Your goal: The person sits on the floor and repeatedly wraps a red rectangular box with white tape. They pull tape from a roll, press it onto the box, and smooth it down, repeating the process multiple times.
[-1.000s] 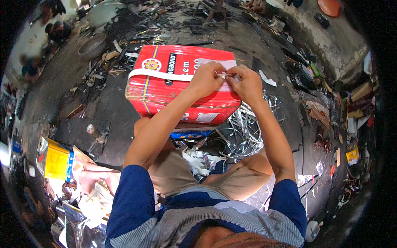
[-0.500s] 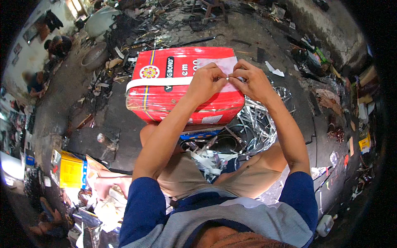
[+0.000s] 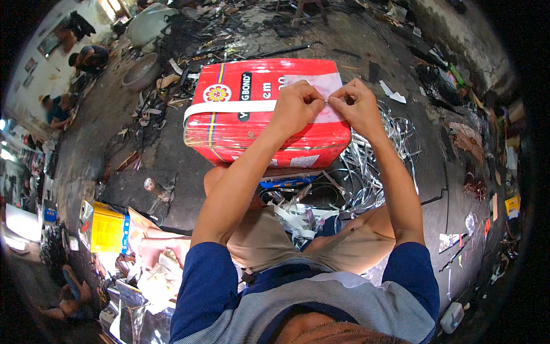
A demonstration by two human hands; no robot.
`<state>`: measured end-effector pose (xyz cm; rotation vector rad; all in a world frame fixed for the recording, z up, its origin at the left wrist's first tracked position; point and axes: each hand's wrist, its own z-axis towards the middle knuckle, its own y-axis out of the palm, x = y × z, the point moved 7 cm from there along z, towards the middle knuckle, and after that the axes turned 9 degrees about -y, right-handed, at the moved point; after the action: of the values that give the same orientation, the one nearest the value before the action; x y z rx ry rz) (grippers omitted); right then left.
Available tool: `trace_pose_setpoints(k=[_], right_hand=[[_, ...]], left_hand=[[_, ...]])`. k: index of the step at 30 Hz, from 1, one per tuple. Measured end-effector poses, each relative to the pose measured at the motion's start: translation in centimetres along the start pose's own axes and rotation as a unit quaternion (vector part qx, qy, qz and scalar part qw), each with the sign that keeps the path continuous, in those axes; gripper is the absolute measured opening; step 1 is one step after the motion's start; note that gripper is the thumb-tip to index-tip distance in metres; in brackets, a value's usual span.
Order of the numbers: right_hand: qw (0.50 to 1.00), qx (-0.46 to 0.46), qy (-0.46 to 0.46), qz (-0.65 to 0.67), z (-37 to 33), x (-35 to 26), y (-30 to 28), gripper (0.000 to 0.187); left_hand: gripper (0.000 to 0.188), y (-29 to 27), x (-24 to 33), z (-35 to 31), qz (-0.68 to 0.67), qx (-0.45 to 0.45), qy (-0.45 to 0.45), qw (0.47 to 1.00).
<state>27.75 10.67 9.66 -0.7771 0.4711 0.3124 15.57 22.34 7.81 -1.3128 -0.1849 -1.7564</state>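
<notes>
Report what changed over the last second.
Only the view clearly shifts: the red rectangular carton drifts rightward with its surroundings. Nothing is visibly taken or released. Left hand and right hand stay pinched over the carton, the flat white strap still across it.

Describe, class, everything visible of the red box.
The red box looks like cardboard in clear wrapping, bearing a flower emblem, a striped band, a black label and a pale patch. It sits broad face up before the person. A white strip crosses its top; left hand and right hand pinch over the patch, contact unclear.
</notes>
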Motion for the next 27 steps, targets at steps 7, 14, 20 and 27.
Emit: trace_pose_setpoints(k=[7, 14, 20, 27], right_hand=[[0.938, 0.006, 0.223, 0.266, -0.4, 3.3, 2.5, 0.032], [0.959, 0.104, 0.191, 0.180, -2.1, 4.6, 1.6, 0.030], [0.984, 0.055, 0.117, 0.121, -2.0, 4.1, 1.1, 0.033], [0.665, 0.101, 0.403, 0.620, -5.7, 5.0, 4.3, 0.028]], left_hand=[[0.012, 0.3, 0.2, 1.4, 0.086, -0.035, -0.027, 0.995], [0.018, 1.1, 1.1, 3.7, 0.129, -0.157, -0.015, 0.979], [0.012, 2.5, 1.4, 2.8, 0.014, -0.096, 0.019, 0.995], [0.007, 4.0, 1.2, 2.7, -0.059, -0.083, 0.042, 0.994]])
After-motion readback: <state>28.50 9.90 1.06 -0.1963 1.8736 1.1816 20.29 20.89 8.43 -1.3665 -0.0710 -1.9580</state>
